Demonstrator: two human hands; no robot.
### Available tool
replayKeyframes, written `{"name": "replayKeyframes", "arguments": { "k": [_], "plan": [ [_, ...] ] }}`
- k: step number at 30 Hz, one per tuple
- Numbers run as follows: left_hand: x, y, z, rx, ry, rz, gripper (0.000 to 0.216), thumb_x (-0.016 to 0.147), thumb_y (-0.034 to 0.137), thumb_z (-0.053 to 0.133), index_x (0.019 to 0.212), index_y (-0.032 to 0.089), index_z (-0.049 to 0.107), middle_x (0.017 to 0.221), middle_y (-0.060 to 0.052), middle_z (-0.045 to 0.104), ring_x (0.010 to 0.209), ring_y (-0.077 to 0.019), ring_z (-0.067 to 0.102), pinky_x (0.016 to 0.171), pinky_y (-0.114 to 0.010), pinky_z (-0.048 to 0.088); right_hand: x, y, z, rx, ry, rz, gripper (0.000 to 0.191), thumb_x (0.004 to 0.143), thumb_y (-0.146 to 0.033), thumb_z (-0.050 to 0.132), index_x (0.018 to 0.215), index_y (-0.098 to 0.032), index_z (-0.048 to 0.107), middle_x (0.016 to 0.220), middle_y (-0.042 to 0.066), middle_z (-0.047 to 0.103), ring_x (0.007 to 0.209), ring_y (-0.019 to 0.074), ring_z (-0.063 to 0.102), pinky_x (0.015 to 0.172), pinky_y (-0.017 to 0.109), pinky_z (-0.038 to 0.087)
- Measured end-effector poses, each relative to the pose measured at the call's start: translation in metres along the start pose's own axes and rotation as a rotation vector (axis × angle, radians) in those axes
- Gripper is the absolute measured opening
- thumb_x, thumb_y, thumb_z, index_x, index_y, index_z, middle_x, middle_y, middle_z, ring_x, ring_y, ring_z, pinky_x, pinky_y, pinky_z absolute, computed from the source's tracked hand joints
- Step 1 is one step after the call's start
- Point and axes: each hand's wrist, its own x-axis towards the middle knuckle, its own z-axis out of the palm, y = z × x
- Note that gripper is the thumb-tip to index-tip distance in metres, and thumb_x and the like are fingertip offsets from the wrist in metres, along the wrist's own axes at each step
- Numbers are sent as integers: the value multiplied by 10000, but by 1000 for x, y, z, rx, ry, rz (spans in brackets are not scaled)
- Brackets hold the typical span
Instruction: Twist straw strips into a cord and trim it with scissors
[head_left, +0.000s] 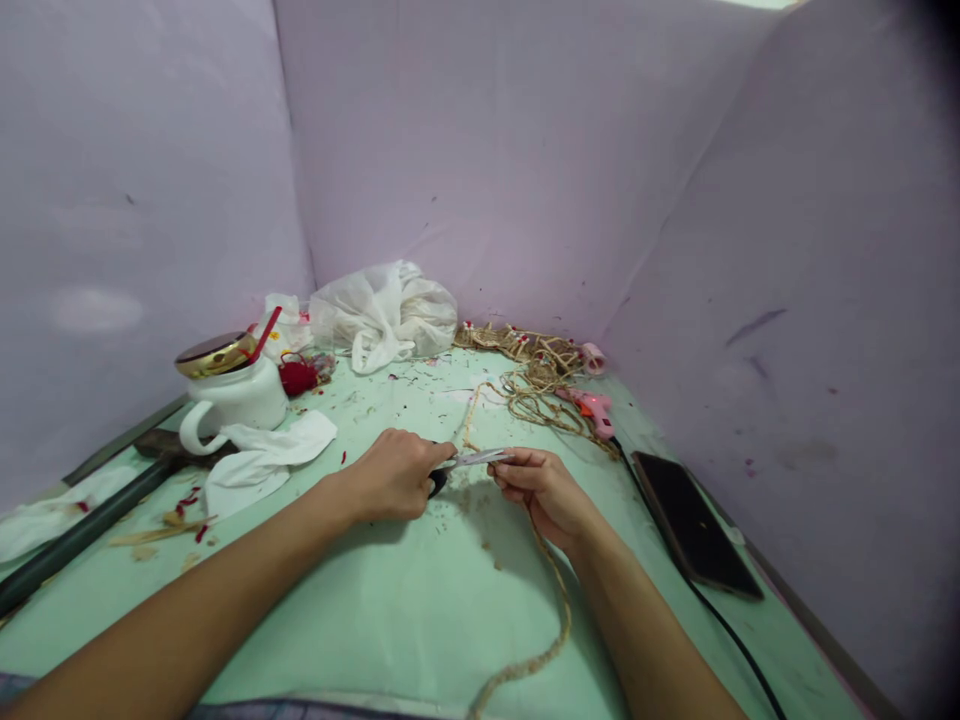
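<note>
My left hand (397, 475) is closed around the dark handles of a pair of scissors (474, 458), whose blades point right. The blade tips meet the fingertips of my right hand (544, 490), which pinches a braided jute rope (559, 590). From that hand the rope hangs down and curves toward the table's front edge. Another thin piece of rope (471, 415) stands beyond the blades; whether it joins the held one I cannot tell. The exact spot between blades and rope is partly hidden by my fingers.
At the left stand a white mug (244, 395) with a gold-rimmed lid, a hammer (90, 525), white cloth (262, 460) and red yarn (298, 376). Behind lie a plastic bag (386, 310) and tangled jute (551, 375). A pink glue gun (596, 410) and a phone (694, 520) are right.
</note>
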Motion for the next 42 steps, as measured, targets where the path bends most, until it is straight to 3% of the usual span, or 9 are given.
{"name": "replayKeyframes", "arguments": {
  "k": [5,10,12,16,20,25,34,38,42],
  "plan": [
    [7,-3,1,-437,128,-122,171,623,122,460,730,206,563,562,17,545,540,-131,516,495,-224,309,0,0,-1,51,37,44,198,506,-152,709,691,-105,656,588,9,542,480,41,382,413,170,203],
    [18,-1,5,-1201,180,-673,306,581,214,616,872,150,545,572,-12,589,486,-133,554,400,-188,311,-2,-1,3,35,12,64,188,582,-243,708,680,-104,628,566,-8,491,461,32,370,381,157,175],
    [20,0,9,-1410,150,-786,316,594,235,629,878,136,531,640,-56,628,498,-139,581,370,-171,302,-3,-1,5,53,-30,71,183,588,-241,708,681,-111,619,575,-6,505,465,35,394,392,153,224],
    [23,2,17,-1706,169,-751,274,650,205,610,896,137,509,709,-82,644,519,-127,597,360,-148,340,-7,1,8,81,-108,90,169,581,-209,710,685,-126,606,625,11,565,501,53,462,459,166,333],
    [28,5,21,-1943,167,-606,273,671,165,601,926,141,507,734,-82,646,542,-128,602,390,-164,402,-8,6,11,34,-163,116,150,591,-185,692,698,-128,603,599,-2,552,479,47,446,417,155,290],
    [28,-2,13,-2036,335,-580,284,643,106,588,914,143,515,737,-80,655,615,-154,630,489,-203,463,-5,10,14,-16,-162,140,150,601,-182,668,724,-132,598,581,-11,538,461,47,431,418,159,290],
    [26,-7,-1,-1726,605,-533,419,530,145,682,896,155,479,623,-11,631,591,-168,633,530,-225,451,-5,11,17,-20,-143,101,73,593,-139,595,666,-144,594,576,0,551,491,80,462,490,205,348],
    [29,4,3,-1696,638,-547,448,497,130,694,887,157,476,555,34,583,536,-144,613,476,-189,414,-6,13,20,-30,-158,25,48,554,-111,551,580,-140,579,586,15,569,551,105,495,568,233,372],
    [28,2,0,-1888,591,-585,412,529,109,640,898,175,469,607,31,580,583,-139,624,463,-174,412,-5,14,21,-76,-128,14,80,522,-94,498,554,-136,558,539,2,548,446,61,396,442,195,255]
  ]
}}
